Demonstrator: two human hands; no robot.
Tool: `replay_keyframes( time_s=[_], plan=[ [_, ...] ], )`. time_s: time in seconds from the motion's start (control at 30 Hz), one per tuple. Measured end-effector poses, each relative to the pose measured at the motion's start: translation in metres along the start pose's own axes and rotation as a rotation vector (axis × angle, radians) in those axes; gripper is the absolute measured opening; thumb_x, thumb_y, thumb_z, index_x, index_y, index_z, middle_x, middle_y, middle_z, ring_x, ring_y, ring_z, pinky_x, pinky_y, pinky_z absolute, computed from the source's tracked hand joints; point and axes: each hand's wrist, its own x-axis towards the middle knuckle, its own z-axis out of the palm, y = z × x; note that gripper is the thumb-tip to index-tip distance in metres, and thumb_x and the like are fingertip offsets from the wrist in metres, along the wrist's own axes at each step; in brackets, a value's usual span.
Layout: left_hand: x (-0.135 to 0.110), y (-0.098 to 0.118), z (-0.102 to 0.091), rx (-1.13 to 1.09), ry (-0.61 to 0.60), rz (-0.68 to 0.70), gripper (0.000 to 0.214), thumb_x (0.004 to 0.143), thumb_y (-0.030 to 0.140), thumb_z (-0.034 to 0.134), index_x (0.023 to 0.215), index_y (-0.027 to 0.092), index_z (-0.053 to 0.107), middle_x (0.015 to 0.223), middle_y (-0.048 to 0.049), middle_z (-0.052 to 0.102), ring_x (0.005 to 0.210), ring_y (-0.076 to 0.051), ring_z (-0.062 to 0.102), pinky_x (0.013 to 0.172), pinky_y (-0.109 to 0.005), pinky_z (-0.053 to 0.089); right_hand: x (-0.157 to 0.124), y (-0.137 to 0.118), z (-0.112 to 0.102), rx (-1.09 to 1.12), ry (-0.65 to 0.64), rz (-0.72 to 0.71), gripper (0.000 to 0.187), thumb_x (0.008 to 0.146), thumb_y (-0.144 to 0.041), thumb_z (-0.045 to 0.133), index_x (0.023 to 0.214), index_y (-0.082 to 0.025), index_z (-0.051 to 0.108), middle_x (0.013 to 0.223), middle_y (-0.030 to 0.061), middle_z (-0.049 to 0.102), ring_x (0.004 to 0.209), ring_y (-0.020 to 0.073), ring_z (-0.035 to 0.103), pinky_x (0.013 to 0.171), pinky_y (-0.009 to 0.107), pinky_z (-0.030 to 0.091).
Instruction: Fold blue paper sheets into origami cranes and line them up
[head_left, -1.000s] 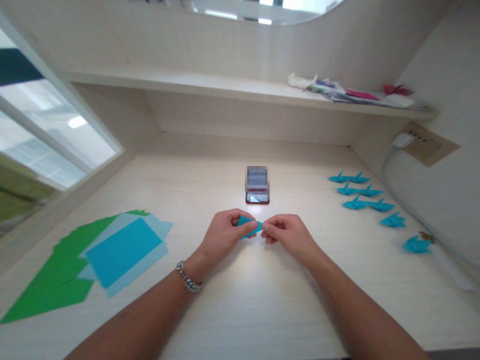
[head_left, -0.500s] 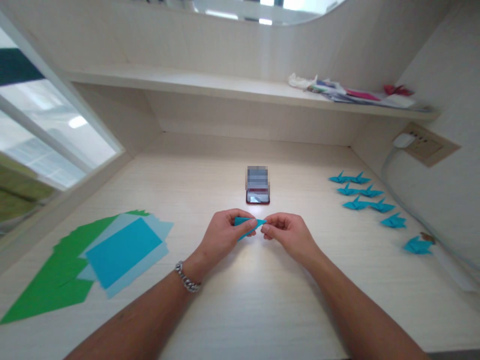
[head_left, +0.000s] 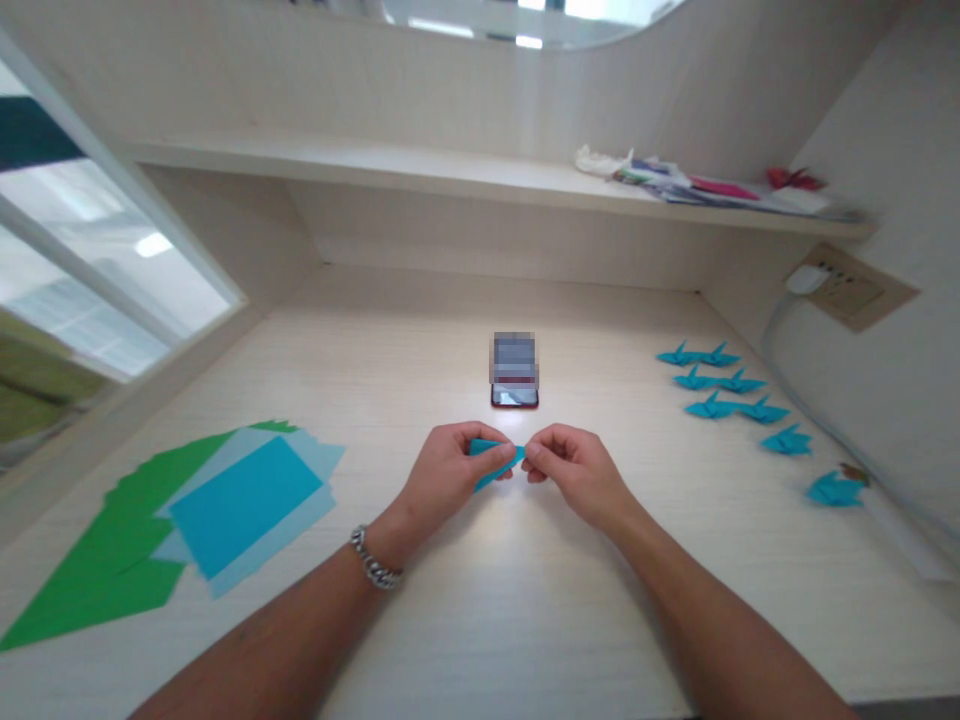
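Note:
Between my two hands, over the middle of the desk, is a folded piece of blue origami paper [head_left: 486, 474]. My left hand [head_left: 448, 466] grips its wide part, thumb on top and fingers curled beneath. The narrow tip points right, where my right hand [head_left: 570, 462] pinches it between thumb and forefinger. Parts of the paper are hidden by the fingers. A phone [head_left: 514, 372] lies flat just beyond my hands. At the right sit several folded blue paper cranes [head_left: 712, 405] in short rows.
Blue paper sheets [head_left: 247, 510] overlap green sheets [head_left: 90, 570] on the left of the desk [head_left: 480, 640]. A shelf [head_left: 420, 170] with papers spans the back. A charger cable [head_left: 787, 375] runs from the wall socket [head_left: 855, 290] along the right edge.
My right fingers have closed further over the tip of the folded paper, so less of it shows. The paper has tilted slightly, its tip lower. Both hands stay in nearly the same place.

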Motion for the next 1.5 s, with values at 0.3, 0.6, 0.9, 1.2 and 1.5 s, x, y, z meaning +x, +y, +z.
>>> replay_keyframes(
  time_s=[0.3,0.6,0.9,1.2,1.5],
  plan=[
    [0.007,-0.014,-0.002,-0.159,-0.093,-0.041,0.028,0.08,0.039,0.06,0.082,0.013,0.071,0.078,-0.0092,0.072,0.068,-0.017,0.064,0.064,-0.029,0.05,0.001,0.001,-0.003,-0.101,0.021,0.003,0.019,0.082,-0.032,0.058,0.072,-0.017,0.061,0.065,0.0022,0.065,0.059,0.0132,0.059,0.059,0.025,0.046],
    [0.006,-0.012,-0.004,0.085,0.042,0.092,0.022,0.081,0.034,0.061,0.075,0.013,0.066,0.066,-0.0025,0.063,0.058,-0.012,0.053,0.053,-0.023,0.041,0.003,0.004,-0.006,-0.194,0.043,-0.006,0.015,0.081,-0.028,0.057,0.075,-0.017,0.064,0.069,0.0032,0.066,0.063,0.0144,0.059,0.061,0.027,0.045],
    [0.0,-0.006,0.0,0.248,-0.087,0.123,0.021,0.079,0.032,0.061,0.073,0.013,0.066,0.063,-0.001,0.06,0.058,-0.012,0.048,0.053,-0.023,0.036,0.0,0.003,0.002,-0.36,-0.007,-0.06,0.012,0.077,-0.02,0.055,0.072,-0.016,0.065,0.064,-0.0006,0.061,0.06,0.0119,0.051,0.055,0.023,0.038],
    [0.011,-0.005,-0.023,0.04,0.076,0.041,0.022,0.074,0.034,0.065,0.068,0.013,0.064,0.059,0.0014,0.055,0.054,-0.01,0.045,0.048,-0.022,0.032,0.004,0.009,-0.027,-0.267,-0.019,0.076,0.009,0.072,-0.018,0.055,0.069,-0.016,0.063,0.058,0.0001,0.061,0.055,0.013,0.054,0.055,0.025,0.041],
    [0.007,-0.006,-0.009,0.019,0.036,0.044,0.021,0.075,0.033,0.064,0.069,0.012,0.064,0.062,-0.0008,0.059,0.056,-0.011,0.049,0.052,-0.023,0.037,0.004,0.003,-0.011,-0.177,0.016,-0.024,0.011,0.078,-0.026,0.059,0.076,-0.016,0.064,0.064,0.0001,0.062,0.06,0.0127,0.055,0.057,0.024,0.042]
  ],
)
